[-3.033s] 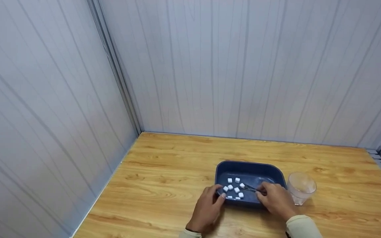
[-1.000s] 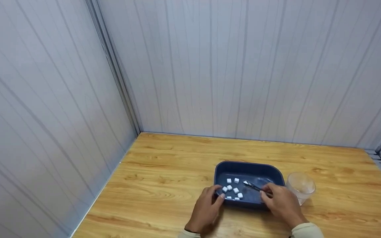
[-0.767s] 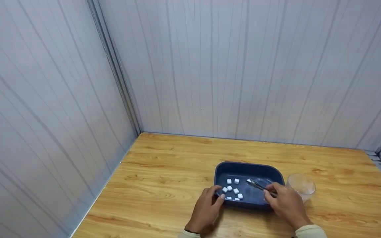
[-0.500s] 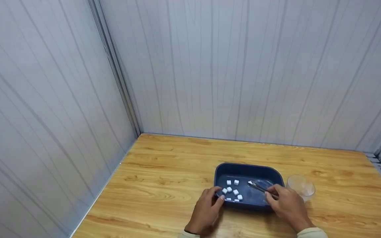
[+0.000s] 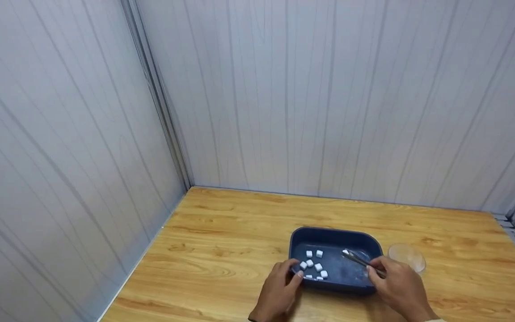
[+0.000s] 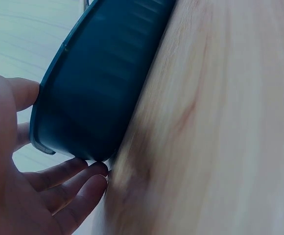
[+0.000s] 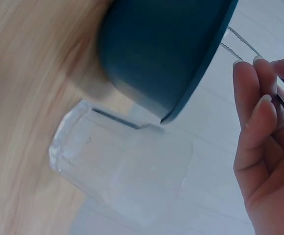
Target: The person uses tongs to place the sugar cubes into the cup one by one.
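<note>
A dark blue tray (image 5: 342, 279) sits on the wooden table with several small white cubes (image 5: 318, 267) gathered in its left part. My left hand (image 5: 277, 288) grips its near left corner; in the left wrist view the thumb is at the rim and other fingers touch the outer wall. My right hand (image 5: 399, 282) pinches metal tweezers (image 5: 359, 259) above the tray's right part. A white cube (image 5: 345, 252) shows at their tips. In the right wrist view the tweezers (image 7: 240, 41) have serrated ends, which run partly behind the tray's rim.
A clear glass (image 5: 406, 256) stands just right of the tray, partly hidden behind my right hand. Pale panelled walls (image 5: 257, 98) close off the wooden table (image 5: 221, 241) at the back and left.
My right hand has moved to the right, drawing the tweezers and the cube at their tips away from the other cubes. My left hand keeps its grip on the tray.
</note>
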The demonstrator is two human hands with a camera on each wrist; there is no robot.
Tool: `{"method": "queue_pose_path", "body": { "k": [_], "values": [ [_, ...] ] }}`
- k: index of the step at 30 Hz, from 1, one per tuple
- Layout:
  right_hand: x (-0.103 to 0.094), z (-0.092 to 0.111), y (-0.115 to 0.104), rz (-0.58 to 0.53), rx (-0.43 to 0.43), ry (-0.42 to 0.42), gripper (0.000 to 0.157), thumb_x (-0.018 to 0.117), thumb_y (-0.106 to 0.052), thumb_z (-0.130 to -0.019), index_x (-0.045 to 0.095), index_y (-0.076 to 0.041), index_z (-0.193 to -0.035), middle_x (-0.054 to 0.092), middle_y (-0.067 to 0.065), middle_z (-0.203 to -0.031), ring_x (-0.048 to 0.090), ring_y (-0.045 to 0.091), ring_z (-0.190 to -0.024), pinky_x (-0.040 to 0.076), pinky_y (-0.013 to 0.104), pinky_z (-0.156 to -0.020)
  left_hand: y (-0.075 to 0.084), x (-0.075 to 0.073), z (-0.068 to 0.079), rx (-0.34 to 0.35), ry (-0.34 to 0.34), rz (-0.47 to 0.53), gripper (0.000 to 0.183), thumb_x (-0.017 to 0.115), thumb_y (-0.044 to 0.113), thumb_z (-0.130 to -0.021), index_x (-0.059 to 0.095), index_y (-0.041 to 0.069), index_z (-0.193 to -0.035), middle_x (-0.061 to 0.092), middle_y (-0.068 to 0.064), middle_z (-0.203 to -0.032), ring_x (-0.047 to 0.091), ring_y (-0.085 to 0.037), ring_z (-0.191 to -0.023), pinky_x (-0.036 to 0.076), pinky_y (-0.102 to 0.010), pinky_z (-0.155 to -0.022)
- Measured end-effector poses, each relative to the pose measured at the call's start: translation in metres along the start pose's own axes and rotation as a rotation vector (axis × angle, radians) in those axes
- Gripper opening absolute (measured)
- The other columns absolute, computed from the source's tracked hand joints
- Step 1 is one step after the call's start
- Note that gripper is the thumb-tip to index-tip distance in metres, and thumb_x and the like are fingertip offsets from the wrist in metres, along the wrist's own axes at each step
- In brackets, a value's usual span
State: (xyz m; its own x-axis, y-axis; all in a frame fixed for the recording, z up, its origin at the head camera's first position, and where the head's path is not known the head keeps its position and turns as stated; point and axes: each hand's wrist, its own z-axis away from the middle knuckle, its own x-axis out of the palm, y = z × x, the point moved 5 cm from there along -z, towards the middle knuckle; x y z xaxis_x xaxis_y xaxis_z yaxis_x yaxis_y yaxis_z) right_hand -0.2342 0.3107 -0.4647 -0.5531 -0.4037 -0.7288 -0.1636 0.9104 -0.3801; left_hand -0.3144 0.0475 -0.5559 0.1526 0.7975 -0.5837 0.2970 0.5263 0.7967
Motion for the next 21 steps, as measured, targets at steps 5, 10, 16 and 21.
{"method": "queue_pose_path", "body": {
  "k": [5, 10, 16, 21],
  "values": [
    [-0.005, 0.002, 0.004, 0.003, -0.005, 0.032, 0.008, 0.074, -0.018, -0.074, 0.067, -0.018, -0.077, 0.066, -0.006, -0.071, 0.061, 0.015, -0.065, 0.046, 0.04, -0.055, 0.0, -0.001, 0.0, -0.003, 0.002, 0.007, 0.041, 0.048, 0.052, -0.091, 0.055, 0.028, -0.123, 0.052, 0.008, -0.114, 0.049, -0.012, -0.107, 0.04, -0.043, -0.091],
    [-0.01, 0.003, 0.006, 0.008, 0.013, 0.028, 0.008, 0.073, -0.018, -0.074, 0.067, -0.017, -0.079, 0.066, -0.003, -0.072, 0.062, 0.02, -0.067, 0.045, 0.043, -0.054, 0.0, 0.0, 0.0, -0.008, 0.001, -0.006, 0.04, 0.049, 0.049, -0.092, 0.054, 0.026, -0.124, 0.052, 0.007, -0.115, 0.049, -0.012, -0.107, 0.04, -0.043, -0.091],
    [-0.02, 0.004, 0.008, 0.021, 0.026, 0.047, 0.007, 0.073, -0.017, -0.075, 0.068, -0.014, -0.08, 0.066, -0.003, -0.071, 0.062, 0.02, -0.064, 0.045, 0.043, -0.053, 0.002, 0.001, -0.001, -0.019, -0.002, -0.004, 0.037, 0.051, 0.043, -0.093, 0.053, 0.026, -0.126, 0.051, 0.006, -0.116, 0.049, -0.012, -0.108, 0.04, -0.043, -0.092],
    [-0.028, 0.006, 0.012, 0.04, 0.045, 0.063, 0.008, 0.073, -0.016, -0.075, 0.069, -0.011, -0.081, 0.066, -0.002, -0.07, 0.061, 0.019, -0.062, 0.045, 0.041, -0.052, 0.001, 0.001, 0.0, -0.013, 0.0, -0.004, 0.036, 0.051, 0.044, -0.093, 0.054, 0.028, -0.125, 0.051, 0.007, -0.115, 0.049, -0.011, -0.106, 0.04, -0.042, -0.091]
  ]
}}
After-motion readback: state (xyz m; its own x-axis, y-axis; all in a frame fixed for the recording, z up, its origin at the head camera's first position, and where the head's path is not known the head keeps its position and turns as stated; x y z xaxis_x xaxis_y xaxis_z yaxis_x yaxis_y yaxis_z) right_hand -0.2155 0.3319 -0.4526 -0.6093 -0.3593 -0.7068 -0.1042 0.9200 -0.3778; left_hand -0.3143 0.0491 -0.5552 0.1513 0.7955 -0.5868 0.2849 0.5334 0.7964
